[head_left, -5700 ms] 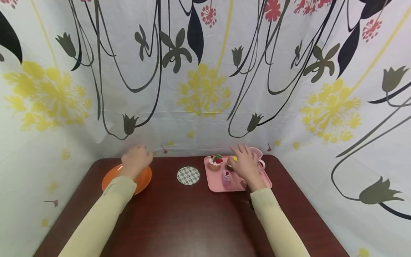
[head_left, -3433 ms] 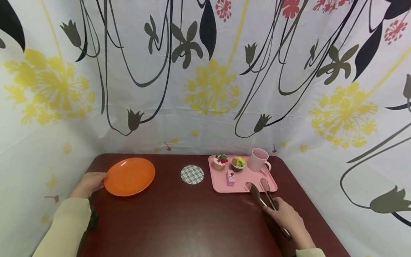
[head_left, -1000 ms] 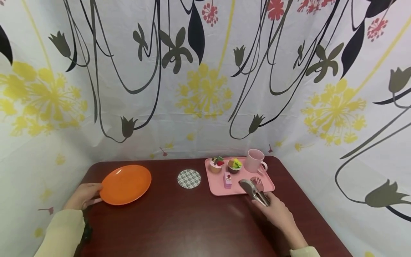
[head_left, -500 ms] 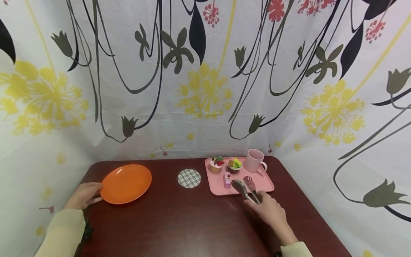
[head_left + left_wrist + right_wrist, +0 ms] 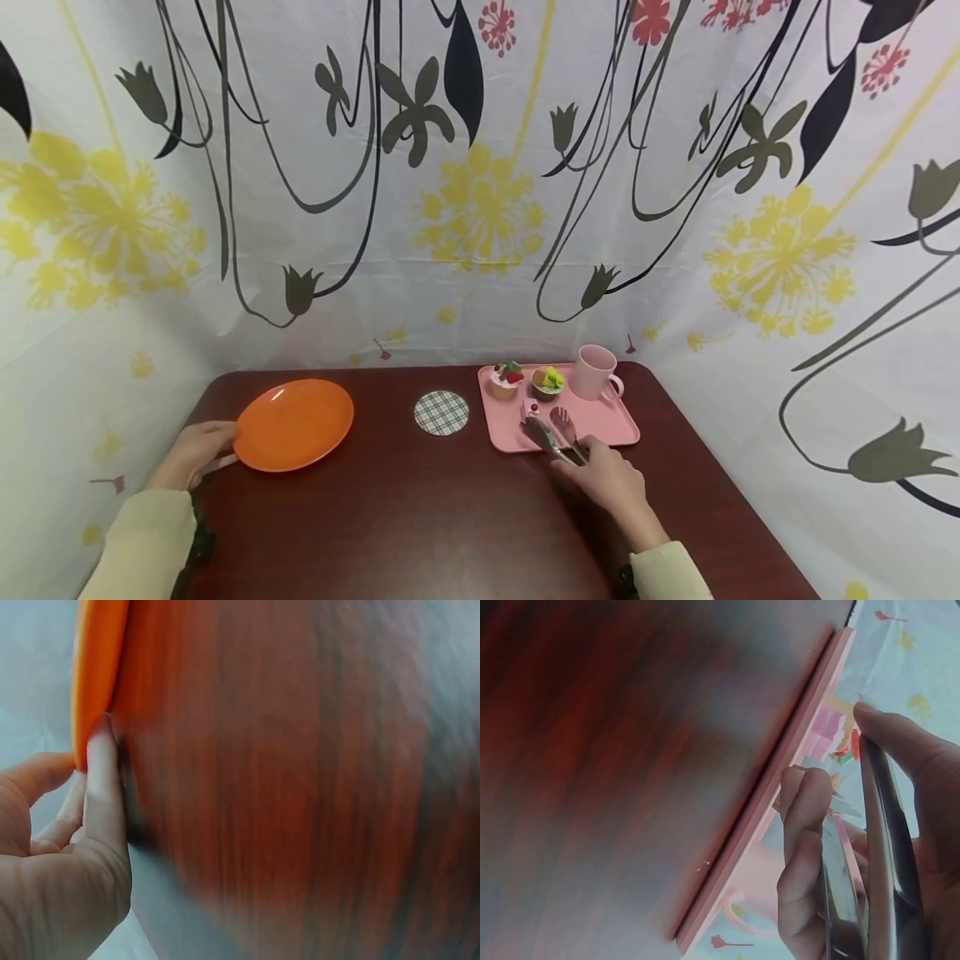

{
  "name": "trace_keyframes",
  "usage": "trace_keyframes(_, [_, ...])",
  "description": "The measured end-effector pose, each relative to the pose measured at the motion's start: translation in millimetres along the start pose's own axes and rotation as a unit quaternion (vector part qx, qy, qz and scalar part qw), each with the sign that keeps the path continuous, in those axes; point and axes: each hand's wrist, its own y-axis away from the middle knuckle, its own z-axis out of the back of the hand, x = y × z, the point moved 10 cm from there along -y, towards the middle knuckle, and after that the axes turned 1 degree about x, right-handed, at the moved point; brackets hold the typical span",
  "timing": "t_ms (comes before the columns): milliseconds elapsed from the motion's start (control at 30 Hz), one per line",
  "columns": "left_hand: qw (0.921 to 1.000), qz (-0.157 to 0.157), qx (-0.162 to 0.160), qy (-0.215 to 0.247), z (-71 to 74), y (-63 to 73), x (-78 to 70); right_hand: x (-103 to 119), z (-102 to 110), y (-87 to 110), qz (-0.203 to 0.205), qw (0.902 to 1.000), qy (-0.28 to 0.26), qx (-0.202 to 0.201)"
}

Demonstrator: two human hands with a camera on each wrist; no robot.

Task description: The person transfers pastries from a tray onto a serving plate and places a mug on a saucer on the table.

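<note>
My left hand (image 5: 197, 452) pinches the near-left rim of an orange plate (image 5: 294, 425); in the left wrist view the thumb and fingers lie on either side of the rim (image 5: 97, 667). In my right hand (image 5: 609, 482) is a pair of metal tongs (image 5: 553, 440), gripped between thumb and fingers, its arms spread apart. The tong tips hang over the front of a pink tray (image 5: 615, 427), around or just in front of a small pink cake slice (image 5: 530, 407), which they partly hide. Behind it on the tray stand a cream-topped cupcake (image 5: 504, 382) and a fruit-topped cupcake (image 5: 547, 381).
A pink mug (image 5: 593, 372) stands at the tray's back right corner. A round checked coaster (image 5: 441, 413) lies between plate and tray on the dark wooden table (image 5: 405, 517). A flower-printed cloth (image 5: 480, 317) hangs right behind the table.
Earlier, both hands hovered over plate and tray; then the left took the plate's rim and the right took the tongs. In the last second the tongs moved left to the cake slice.
</note>
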Motion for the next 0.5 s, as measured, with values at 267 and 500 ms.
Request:
trace_keyframes(267, [1.0000, 0.001, 0.004, 0.004, 0.4, 2.9, 3.5, 10.3, -1.6, -6.5, 0.001, 1.0000, 0.005, -0.003])
trace_keyframes(500, [0.9995, -0.016, 0.016, 0.021, -4.3, 7.1, -6.7, 15.7, 0.4, -15.1, 0.012, 0.9995, 0.027, -0.012])
